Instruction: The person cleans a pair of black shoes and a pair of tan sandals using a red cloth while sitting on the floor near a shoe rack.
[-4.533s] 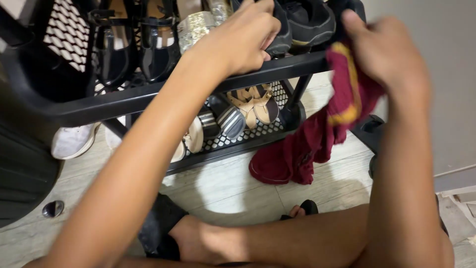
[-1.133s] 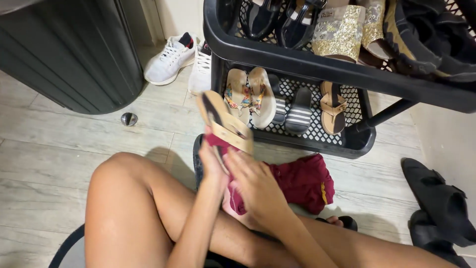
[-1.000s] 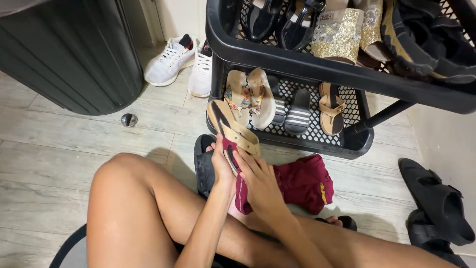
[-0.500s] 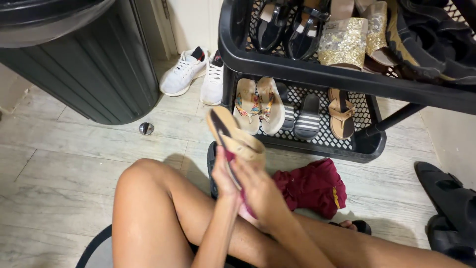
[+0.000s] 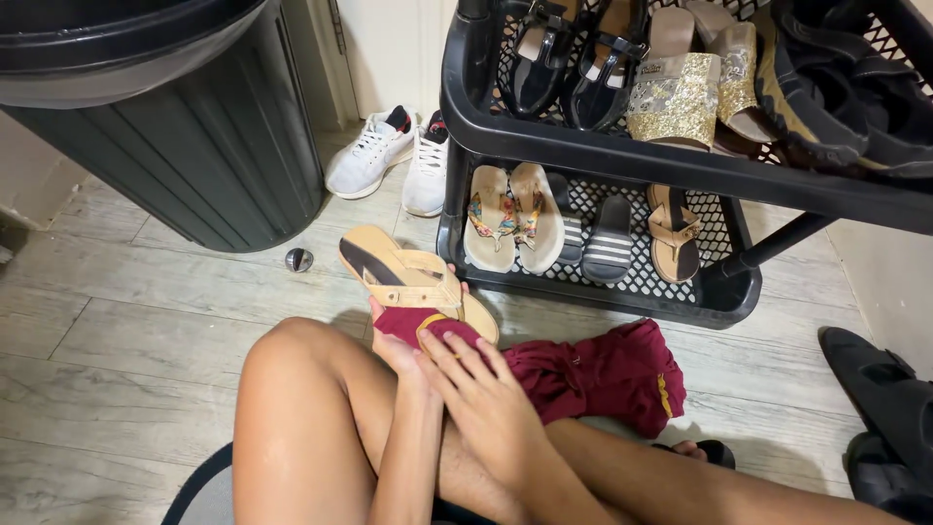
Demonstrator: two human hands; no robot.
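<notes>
Tan flat sandal point(image 5: 413, 280), brown insole patch, held tilted above floor, toe toward bin. Maroon cloth point(image 5: 583, 374), yellow trim, bunched against sandal's heel, trailing onto floor.

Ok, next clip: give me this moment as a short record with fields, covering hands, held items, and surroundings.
setting: tiled floor, person seated
left hand: holds tan sandal from below
right hand: presses maroon cloth against the sandal
shoe rack: black, two tiers, sandals and dark shoes on it
beside rack: white sneakers
left: dark ribbed bin
right edge: black sandals on the floor
</notes>
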